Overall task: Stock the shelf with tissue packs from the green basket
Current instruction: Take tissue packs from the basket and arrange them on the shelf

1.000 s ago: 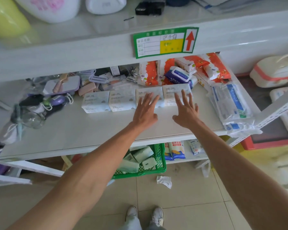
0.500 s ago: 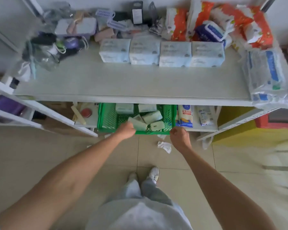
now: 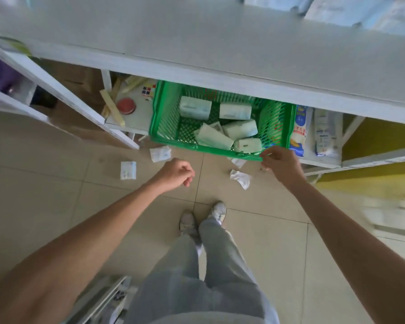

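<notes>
A green basket (image 3: 166,118) sits on the floor, half under the white shelf (image 3: 220,43). Several pale tissue packs (image 3: 240,129) lie loose inside it. My right hand (image 3: 282,161) pinches the basket's near rim at its right corner. My left hand (image 3: 177,173) hovers over the floor tiles in front of the basket, fingers loosely curled, holding nothing. The shelf's top surface fills the upper part of the view; the packs lined up on it are out of sight.
Two small packs (image 3: 128,170) and crumpled wrappers (image 3: 240,178) lie on the tiled floor near the basket. A lower shelf holds a red disc (image 3: 126,105), a puzzle cube (image 3: 148,90) and bagged goods (image 3: 299,130). My feet (image 3: 202,218) stand just behind the basket.
The view has dropped from the shelf top to the floor. My hands left the row of packs and came down; the right took the basket rim and the left drew back from it.
</notes>
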